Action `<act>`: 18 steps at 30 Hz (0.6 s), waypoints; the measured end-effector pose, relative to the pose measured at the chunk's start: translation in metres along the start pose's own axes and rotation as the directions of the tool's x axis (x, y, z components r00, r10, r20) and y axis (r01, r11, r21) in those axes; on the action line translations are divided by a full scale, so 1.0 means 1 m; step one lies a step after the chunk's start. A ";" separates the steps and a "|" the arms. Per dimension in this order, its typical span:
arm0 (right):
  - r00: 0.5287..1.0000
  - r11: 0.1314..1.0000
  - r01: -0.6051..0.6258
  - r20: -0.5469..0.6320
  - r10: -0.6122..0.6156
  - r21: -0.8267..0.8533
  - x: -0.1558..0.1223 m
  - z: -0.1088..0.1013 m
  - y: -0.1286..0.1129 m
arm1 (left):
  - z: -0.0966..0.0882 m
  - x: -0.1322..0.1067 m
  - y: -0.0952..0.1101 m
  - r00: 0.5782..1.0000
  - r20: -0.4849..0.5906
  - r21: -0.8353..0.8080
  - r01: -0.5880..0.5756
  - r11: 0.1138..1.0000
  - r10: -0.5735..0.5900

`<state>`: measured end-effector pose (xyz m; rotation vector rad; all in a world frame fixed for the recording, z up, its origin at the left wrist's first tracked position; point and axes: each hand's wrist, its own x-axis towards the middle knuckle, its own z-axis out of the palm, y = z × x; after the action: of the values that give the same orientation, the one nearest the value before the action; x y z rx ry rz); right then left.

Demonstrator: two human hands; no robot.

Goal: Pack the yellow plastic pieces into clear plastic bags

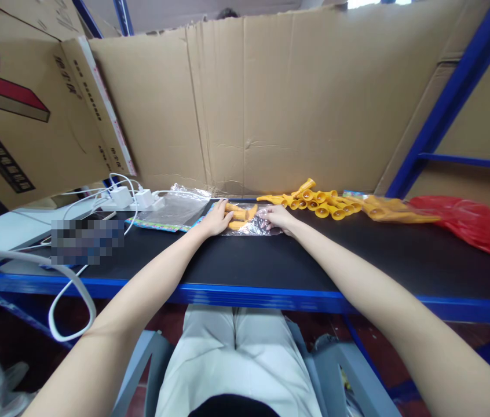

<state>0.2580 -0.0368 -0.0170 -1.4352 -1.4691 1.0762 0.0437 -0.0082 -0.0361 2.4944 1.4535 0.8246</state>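
A clear plastic bag [266, 229] lies on the black tabletop with several orange-yellow, hollow, finger-like pieces [240, 215] inside. My left hand [216, 221] rests on the bag's left end, fingers stretched over it and thumb towards the pieces. At the bag's right end, my right hand [281, 220] has its fingers closed on the crinkled plastic. Beyond my right hand is a pile of loose orange-yellow pieces [321, 202], many with their round open ends facing me. Flat clear bags with a colourful edge [175, 209] lie left of my left hand.
White chargers and cables [121, 197] sit at the left, near a pixelated object [88, 238]. Right of the loose pile are a filled bag [388, 209] and red plastic [466, 223]. A cardboard wall [280, 104] stands behind; a blue rail [262, 295] edges the table.
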 end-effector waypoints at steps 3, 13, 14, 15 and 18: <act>1.000 0.999 0.010 0.007 -0.010 -0.045 0.003 0.000 0.003 | 0.000 0.001 -0.001 1.000 -0.018 -0.022 -0.016 1.000 0.016; 0.946 0.975 0.124 0.319 -0.060 -0.187 -0.024 -0.004 -0.012 | -0.005 0.000 0.004 0.991 -0.008 0.064 -0.130 0.989 0.130; 0.942 0.974 0.122 0.332 -0.054 -0.189 -0.025 -0.004 -0.013 | -0.006 -0.001 0.006 0.990 -0.002 0.064 -0.143 0.988 0.144; 0.938 0.976 0.118 0.344 -0.048 -0.186 -0.026 -0.004 -0.014 | -0.007 -0.001 0.008 0.988 0.008 0.064 -0.152 0.986 0.152; 0.929 0.981 0.089 0.370 -0.020 -0.171 -0.026 -0.004 -0.015 | -0.008 -0.003 0.011 0.988 0.046 0.064 -0.149 0.987 0.146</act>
<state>0.2577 -0.0624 -0.0012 -1.3564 -1.9079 1.2491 0.0472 -0.0172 -0.0265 2.6787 1.3176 0.7539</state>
